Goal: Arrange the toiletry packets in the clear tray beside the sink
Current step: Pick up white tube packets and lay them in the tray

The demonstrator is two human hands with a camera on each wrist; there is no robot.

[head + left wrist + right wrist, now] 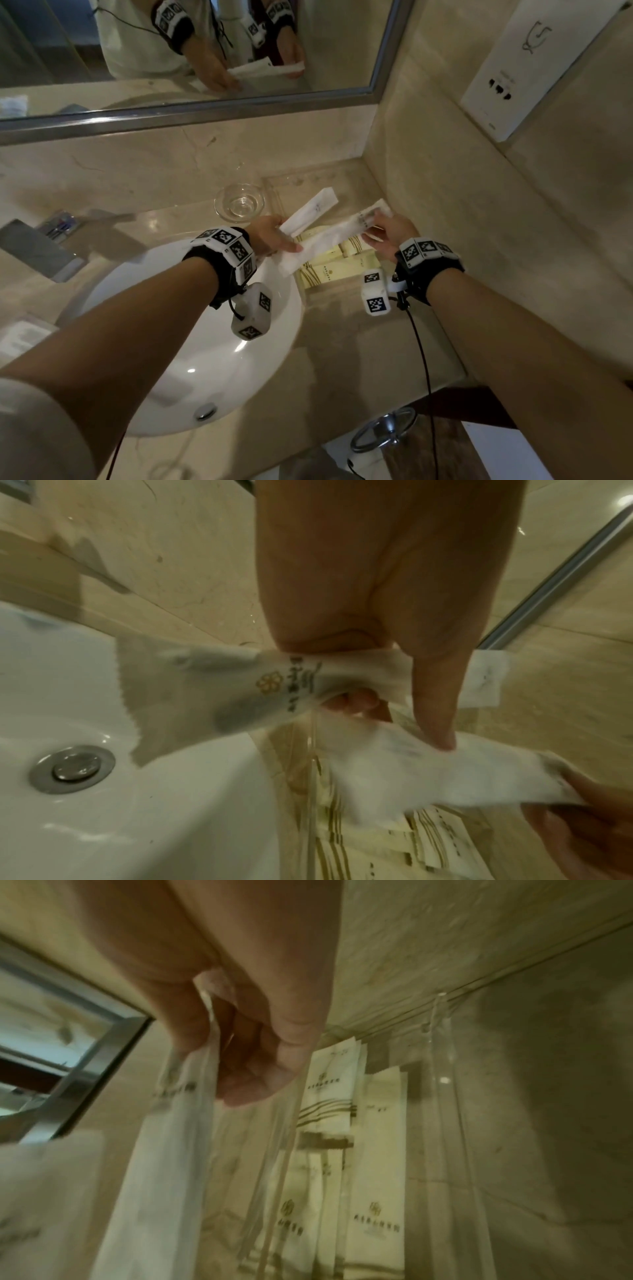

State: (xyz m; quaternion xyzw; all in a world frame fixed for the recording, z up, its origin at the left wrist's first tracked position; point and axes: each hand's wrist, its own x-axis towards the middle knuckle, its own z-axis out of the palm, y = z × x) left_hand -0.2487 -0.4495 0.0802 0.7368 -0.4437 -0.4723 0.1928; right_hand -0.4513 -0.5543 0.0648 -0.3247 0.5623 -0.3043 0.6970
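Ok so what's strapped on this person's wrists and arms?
Both forearms are bare. Each wrist wears a black strap ringed with white blocks printed with black square markers, a white marker-covered cube hanging beneath. A thin black cable trails from the right one.

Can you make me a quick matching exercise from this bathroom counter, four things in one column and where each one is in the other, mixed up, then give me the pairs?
Things:
1. long white packet
2. glass bowl
3. yellow packets
4. faucet

Places:
A. lying in the clear tray
B. on the counter between the sink and the tray
C. held at its ends by the left hand and the right hand
D. at the sink's far left edge

Pairs: 1-C, 2-B, 3-A, 4-D
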